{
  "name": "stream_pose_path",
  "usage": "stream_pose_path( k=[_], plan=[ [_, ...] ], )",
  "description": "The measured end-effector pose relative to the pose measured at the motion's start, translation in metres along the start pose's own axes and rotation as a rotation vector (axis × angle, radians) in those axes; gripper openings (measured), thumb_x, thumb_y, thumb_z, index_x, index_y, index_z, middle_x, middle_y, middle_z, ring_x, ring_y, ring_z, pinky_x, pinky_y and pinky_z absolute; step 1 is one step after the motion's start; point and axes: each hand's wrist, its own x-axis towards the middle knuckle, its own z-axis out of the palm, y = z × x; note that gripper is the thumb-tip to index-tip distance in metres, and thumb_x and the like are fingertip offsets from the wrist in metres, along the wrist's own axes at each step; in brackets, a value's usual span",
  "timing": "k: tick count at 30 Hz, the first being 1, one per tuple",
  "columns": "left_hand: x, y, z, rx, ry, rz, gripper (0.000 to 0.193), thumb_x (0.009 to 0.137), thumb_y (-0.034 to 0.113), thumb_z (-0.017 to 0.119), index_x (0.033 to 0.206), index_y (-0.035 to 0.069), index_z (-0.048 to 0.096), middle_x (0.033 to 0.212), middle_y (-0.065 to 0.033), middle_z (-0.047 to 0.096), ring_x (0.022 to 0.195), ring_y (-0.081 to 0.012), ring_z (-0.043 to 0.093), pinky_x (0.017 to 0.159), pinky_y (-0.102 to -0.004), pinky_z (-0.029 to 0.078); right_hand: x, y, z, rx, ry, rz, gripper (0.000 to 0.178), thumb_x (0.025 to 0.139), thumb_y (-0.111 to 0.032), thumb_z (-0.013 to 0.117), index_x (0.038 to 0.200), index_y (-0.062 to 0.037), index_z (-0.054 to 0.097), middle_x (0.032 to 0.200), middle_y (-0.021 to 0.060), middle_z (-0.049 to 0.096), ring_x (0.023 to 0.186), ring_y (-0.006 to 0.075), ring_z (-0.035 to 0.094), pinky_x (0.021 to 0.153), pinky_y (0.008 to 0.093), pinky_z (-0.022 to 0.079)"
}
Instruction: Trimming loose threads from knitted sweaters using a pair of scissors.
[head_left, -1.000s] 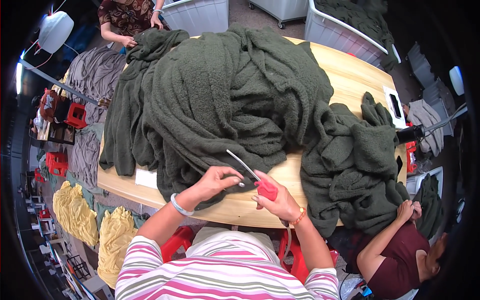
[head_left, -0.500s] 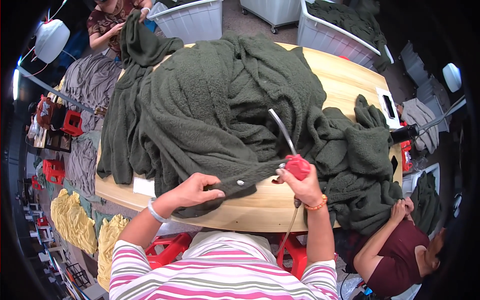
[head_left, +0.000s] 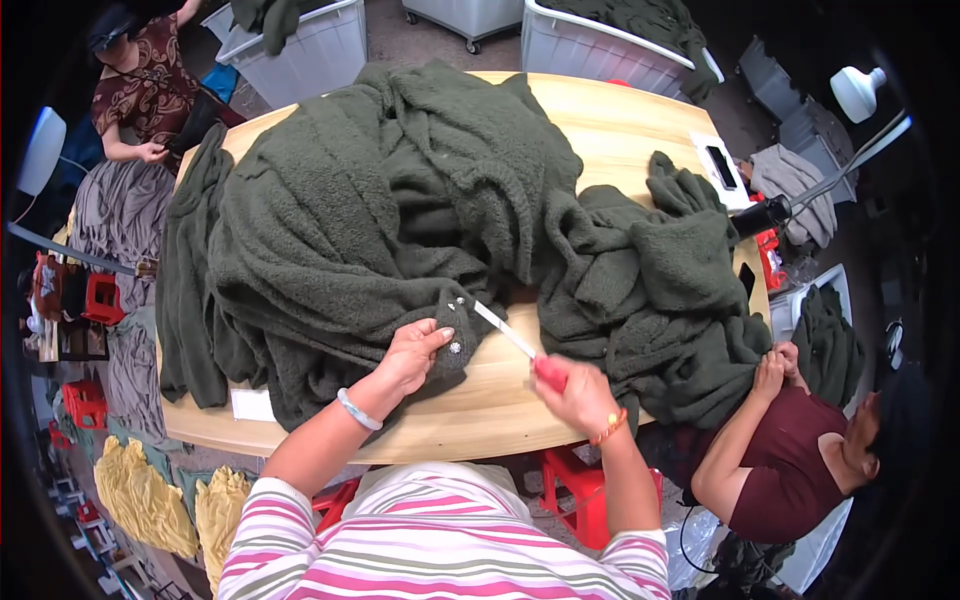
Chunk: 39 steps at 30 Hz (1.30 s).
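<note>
A large heap of dark green fleece garments (head_left: pixel 310 200) covers much of the wooden table. At its front edge my left hand (head_left: pixel 410 358) is closed on a garment, thumb and fingers pinching the fabric. Two shiny round ornaments or buttons (head_left: pixel 455 348) show just right of my fingertips. My right hand (head_left: pixel 583 402) grips a red air blow gun (head_left: pixel 550 372) with a long metal nozzle. The nozzle slants left and away from me, its tip at the garment close to the upper shiny piece; whether they touch, I cannot tell. Its handle is mostly hidden by my fingers.
A second pile of green fleece (head_left: pixel 655 300) lies right, where a co-worker in maroon (head_left: pixel 800 480) holds its edge. Another person (head_left: pixel 150 90) stands far left. A lamp (head_left: pixel 860 95) and phone (head_left: pixel 722 168) are at right; grey bins (head_left: pixel 300 60) stand behind the table (head_left: pixel 620 130).
My left hand has taken hold of the garment edge. The right hand has tilted the blow gun leftward, bringing its nozzle to the shiny pieces. The far-left person has let go of the green fleece.
</note>
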Motion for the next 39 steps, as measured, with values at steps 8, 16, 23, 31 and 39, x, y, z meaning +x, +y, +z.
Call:
stream_pose_path(
  k=[8, 16, 23, 31, 39],
  plan=[
    [0.005, -0.007, 0.009, -0.013, 0.086, -0.018, 0.005, 0.093, 0.003, 0.059, 0.095, 0.002, 0.063, 0.085, -0.0032, 0.067, 0.072, -0.0102, 0.061, 0.069, -0.0257, 0.051, -0.038, -0.028, -0.008, -0.128, -0.170, 0.167, 0.031, 0.084, -0.040, 0.068, 0.093, -0.0103, 0.068, 0.075, 0.0206, 0.066, 0.078, 0.0395, 0.066, 0.074, 0.0484, 0.051],
    [-0.007, -0.027, -0.032, 0.273, 0.063, 0.026, 0.015, 0.090, 0.005, 0.063, 0.103, -0.002, 0.061, 0.083, -0.0067, 0.067, 0.069, -0.0154, 0.063, 0.067, -0.0292, 0.050, -0.036, -0.015, 0.014, -0.092, -0.158, 0.129, 0.028, 0.087, -0.037, 0.065, 0.088, -0.0087, 0.064, 0.073, 0.0203, 0.066, 0.074, 0.0403, 0.066, 0.068, 0.0494, 0.052],
    [-0.022, -0.019, 0.009, 1.426, 0.296, 0.591, 0.039, 0.076, 0.017, 0.075, 0.109, 0.004, 0.059, 0.103, -0.0155, 0.063, 0.088, -0.0334, 0.064, 0.073, -0.0434, 0.052, -0.036, 0.003, 0.033, -0.115, -0.157, 0.147, 0.027, 0.087, -0.033, 0.065, 0.088, -0.0059, 0.061, 0.074, 0.0220, 0.066, 0.074, 0.0411, 0.066, 0.069, 0.0501, 0.051],
    [0.000, -0.026, -0.006, 0.975, 0.126, 0.230, 0.014, 0.080, 0.010, 0.069, 0.081, -0.004, 0.066, 0.062, -0.0127, 0.060, 0.057, -0.0222, 0.055, 0.058, -0.0343, 0.044, -0.043, -0.001, 0.033, -0.089, -0.203, 0.101, 0.027, 0.087, -0.032, 0.064, 0.088, -0.0053, 0.062, 0.076, 0.0223, 0.066, 0.077, 0.0411, 0.066, 0.071, 0.0503, 0.051],
    [-0.009, -0.009, -0.003, 1.086, -0.005, 0.286, 0.018, 0.081, 0.010, 0.068, 0.076, -0.006, 0.061, 0.065, -0.0126, 0.053, 0.060, -0.0136, 0.046, 0.056, -0.0316, 0.040, -0.043, -0.009, 0.025, -0.057, -0.226, 0.078, 0.027, 0.086, -0.033, 0.065, 0.088, -0.0062, 0.065, 0.077, 0.0212, 0.067, 0.079, 0.0389, 0.067, 0.075, 0.0492, 0.052]
  ],
)
